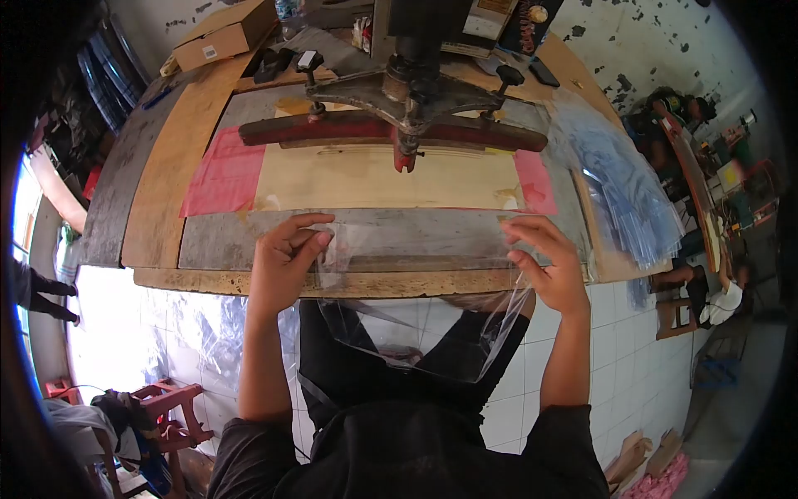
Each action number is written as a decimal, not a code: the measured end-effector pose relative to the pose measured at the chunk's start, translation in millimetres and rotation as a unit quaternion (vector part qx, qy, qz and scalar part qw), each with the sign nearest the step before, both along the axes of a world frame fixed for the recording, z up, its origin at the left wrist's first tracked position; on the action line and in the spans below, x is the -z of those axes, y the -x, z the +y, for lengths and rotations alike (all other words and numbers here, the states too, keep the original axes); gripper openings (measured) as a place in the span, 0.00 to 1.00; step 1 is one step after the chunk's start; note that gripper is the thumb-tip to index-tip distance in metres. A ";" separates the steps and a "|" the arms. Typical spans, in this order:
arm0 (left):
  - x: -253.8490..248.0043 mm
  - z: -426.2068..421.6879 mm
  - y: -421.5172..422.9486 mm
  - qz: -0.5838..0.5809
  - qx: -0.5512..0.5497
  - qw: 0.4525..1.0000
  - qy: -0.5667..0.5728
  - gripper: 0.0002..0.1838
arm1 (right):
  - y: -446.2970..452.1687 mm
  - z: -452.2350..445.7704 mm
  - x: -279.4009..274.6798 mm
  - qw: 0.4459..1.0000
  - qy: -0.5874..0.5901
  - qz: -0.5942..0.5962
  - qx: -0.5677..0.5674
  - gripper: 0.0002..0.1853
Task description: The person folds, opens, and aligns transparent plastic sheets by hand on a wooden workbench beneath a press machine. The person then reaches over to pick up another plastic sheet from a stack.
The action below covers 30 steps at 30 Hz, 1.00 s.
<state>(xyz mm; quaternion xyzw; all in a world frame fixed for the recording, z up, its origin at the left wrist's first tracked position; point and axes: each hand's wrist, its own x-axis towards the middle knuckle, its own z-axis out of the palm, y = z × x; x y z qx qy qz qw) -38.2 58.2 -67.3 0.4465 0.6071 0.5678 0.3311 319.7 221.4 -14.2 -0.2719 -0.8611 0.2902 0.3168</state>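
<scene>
A clear plastic sheet (399,320), possibly a bag, hangs from the table's front edge down over my lap. Its upper left corner is pinched between the thumb and fingers of my left hand (285,259). On the other side, my right hand (550,264) grips the upper right part, with the thumb below the forefinger. Just beyond both hands lies a cream-coloured strip (391,185) with pink pieces at its ends. Above that strip stands a heavy press (407,100) with a long horizontal bar and two knobs.
A pile of clear plastic pieces (628,187) covers the table's right side. A cardboard box (223,35) stands at the back left, and a phone (544,72) lies at the back right. Red wooden stools (170,416) are at lower left. Other people sit at far right.
</scene>
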 end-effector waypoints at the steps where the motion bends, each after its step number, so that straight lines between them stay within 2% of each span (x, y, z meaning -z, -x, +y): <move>1: -1.3 0.3 -0.6 0.001 0.000 1.000 -0.001 0.14 | 1.3 2.4 -2.1 0.997 -0.058 -0.036 -0.030 0.22; 2: -3.0 -0.3 -1.3 0.006 -0.003 1.000 0.001 0.14 | 2.6 3.5 -4.0 0.989 -0.114 -0.072 -0.060 0.24; 3: -4.2 -0.4 -2.0 0.011 -0.007 1.000 0.003 0.14 | 4.9 3.2 -7.4 0.989 -0.115 -0.071 -0.060 0.24; 5: -3.6 0.0 -2.9 0.006 -0.008 1.000 -0.001 0.14 | 9.8 1.5 -13.5 0.989 -0.076 -0.074 -0.100 0.26; 12: -1.8 0.1 0.1 0.026 -0.005 1.000 0.004 0.14 | 12.6 7.4 -13.8 0.989 -0.034 -0.058 -0.134 0.30; 14: -1.8 1.2 -0.6 0.027 -0.006 1.000 0.000 0.14 | 14.8 7.9 -16.4 0.981 -0.111 -0.076 -0.140 0.30; 18: 0.4 1.4 -0.5 0.025 -0.009 1.000 -0.005 0.13 | 21.1 6.5 -22.3 0.974 -0.131 -0.120 -0.143 0.27; 20: 2.8 1.9 0.8 0.017 -0.005 1.000 -0.006 0.14 | 27.2 4.4 -25.6 0.962 -0.189 -0.143 -0.137 0.26; 27: 3.5 1.4 2.7 -0.003 0.007 1.000 -0.002 0.14 | 33.1 6.7 -30.8 0.964 -0.144 -0.152 -0.166 0.24; 29: 3.0 1.0 2.9 -0.001 0.008 1.000 0.000 0.14 | 33.9 8.0 -30.2 0.976 -0.083 -0.086 -0.180 0.17; 30: 2.8 0.5 2.9 0.003 0.009 1.000 0.002 0.14 | 32.4 9.6 -32.5 0.976 -0.083 -0.086 -0.180 0.17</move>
